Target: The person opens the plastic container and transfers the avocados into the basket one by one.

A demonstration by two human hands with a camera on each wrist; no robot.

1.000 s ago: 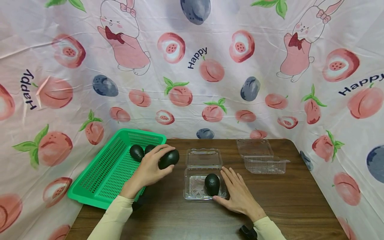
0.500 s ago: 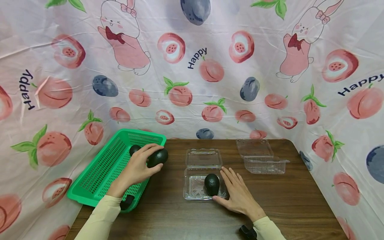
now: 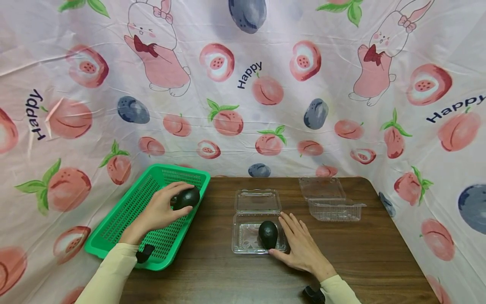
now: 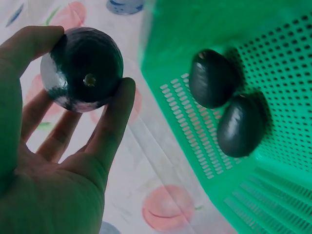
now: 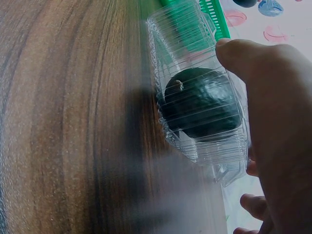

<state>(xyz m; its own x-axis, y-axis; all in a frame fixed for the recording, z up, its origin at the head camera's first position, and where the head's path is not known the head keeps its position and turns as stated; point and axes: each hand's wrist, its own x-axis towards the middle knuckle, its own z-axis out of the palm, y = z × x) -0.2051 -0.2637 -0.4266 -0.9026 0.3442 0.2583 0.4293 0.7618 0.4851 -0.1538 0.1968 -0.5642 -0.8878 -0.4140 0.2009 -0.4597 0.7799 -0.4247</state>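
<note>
Over the right side of the green basket (image 3: pixel 114 219), my left hand (image 3: pixel 157 211) grips a dark avocado (image 3: pixel 187 198) between thumb and fingertips. Two more avocados lie side by side in the basket, a far one (image 4: pixel 212 79) and a near one (image 4: pixel 241 126); in the head view the hand mostly hides them. My right hand (image 3: pixel 303 249) touches the right side of an open clear plastic clamshell box (image 3: pixel 243 247), fingers extended and thumb at its front corner. One avocado (image 3: pixel 268 234) sits in the right half of that box, also visible through the clear wall (image 5: pixel 202 103).
A second clear clamshell box (image 3: pixel 336 210) stands with its lid up at the back right of the brown wooden table (image 3: pixel 228 278). A printed cloth (image 3: pixel 281 139) hangs behind the table and along both sides.
My left hand has moved left with the avocado, from beside the basket's right rim to over the basket. The right hand and the box with its avocado have stayed put.
</note>
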